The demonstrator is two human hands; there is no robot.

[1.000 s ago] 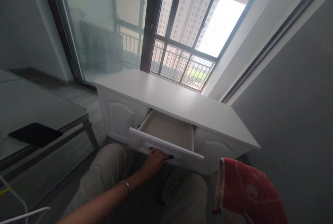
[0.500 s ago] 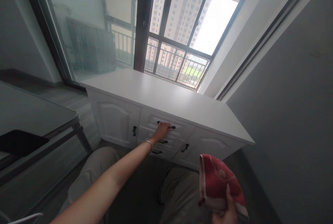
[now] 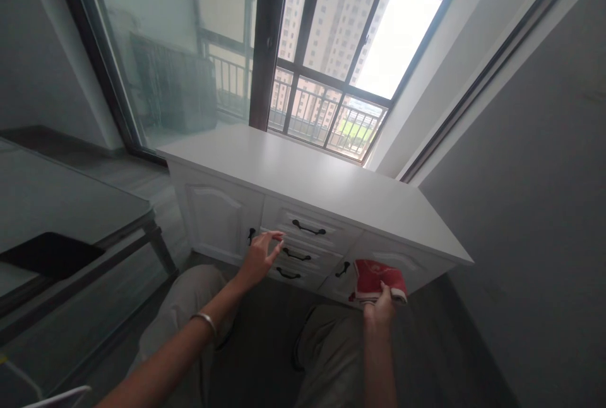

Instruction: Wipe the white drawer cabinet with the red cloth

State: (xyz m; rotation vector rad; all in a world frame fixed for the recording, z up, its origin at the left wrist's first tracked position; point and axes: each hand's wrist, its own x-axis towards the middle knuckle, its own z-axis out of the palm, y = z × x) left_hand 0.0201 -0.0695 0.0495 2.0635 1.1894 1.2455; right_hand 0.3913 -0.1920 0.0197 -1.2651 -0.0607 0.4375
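Note:
My left hand (image 3: 259, 259) hovers in front of the white cabinet (image 3: 312, 174), its thumb and fingers curved but apart, holding nothing. It is close to the middle drawer handle (image 3: 297, 256) and overlaps the left door's edge in view. Above and to the right is the top drawer handle (image 3: 308, 228), black and untouched. The drawers look closed. My right hand (image 3: 380, 308) grips a folded red cloth (image 3: 374, 275) with a pale border, thumb on top, in front of the right cabinet door (image 3: 379, 252). A bottom drawer handle (image 3: 288, 273) also shows.
A glass-topped table (image 3: 71, 196) with a dark flat object (image 3: 52, 254) on it stands at the left. Behind the cabinet are a sliding glass door (image 3: 165, 35) and a window (image 3: 336, 67). A grey wall (image 3: 530, 174) bounds the right side. My knees are below.
My left hand has let go of the top drawer handle and moved left and slightly down. My right hand has carried the red cloth forward and left, closer to the cabinet.

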